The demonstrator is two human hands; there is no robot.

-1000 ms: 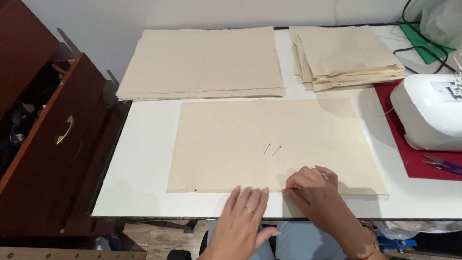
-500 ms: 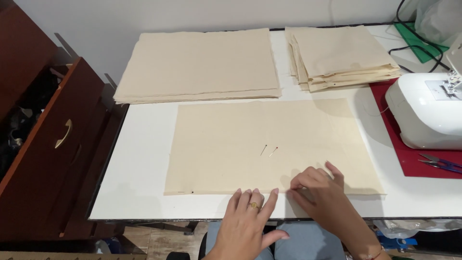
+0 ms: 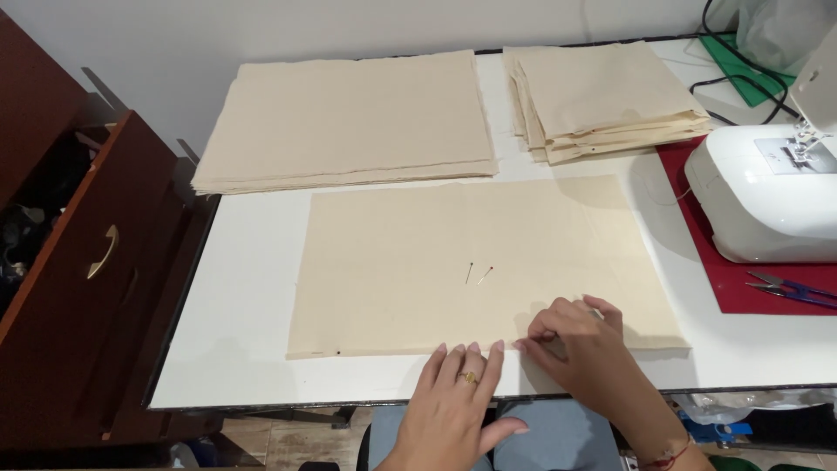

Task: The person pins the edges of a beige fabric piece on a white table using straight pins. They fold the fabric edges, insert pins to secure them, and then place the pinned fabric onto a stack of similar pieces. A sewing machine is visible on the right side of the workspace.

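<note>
We saw a flat rectangular sheet of cream fabric (image 3: 471, 262) lying near the front edge of the white table (image 3: 244, 349). Our right hand (image 3: 580, 349) pinched its near hem, fingers closed on the cloth. Our left hand (image 3: 458, 397), wearing a gold ring, lay flat and open beside it, fingertips on the hem. 2 pins (image 3: 479, 274) rested mid-sheet. A white sewing machine (image 3: 767, 201) stood right.

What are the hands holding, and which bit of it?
The right hand pinches the near edge of the cream fabric sheet. The left hand lies flat on that edge, pressing it down rather than gripping.
</note>
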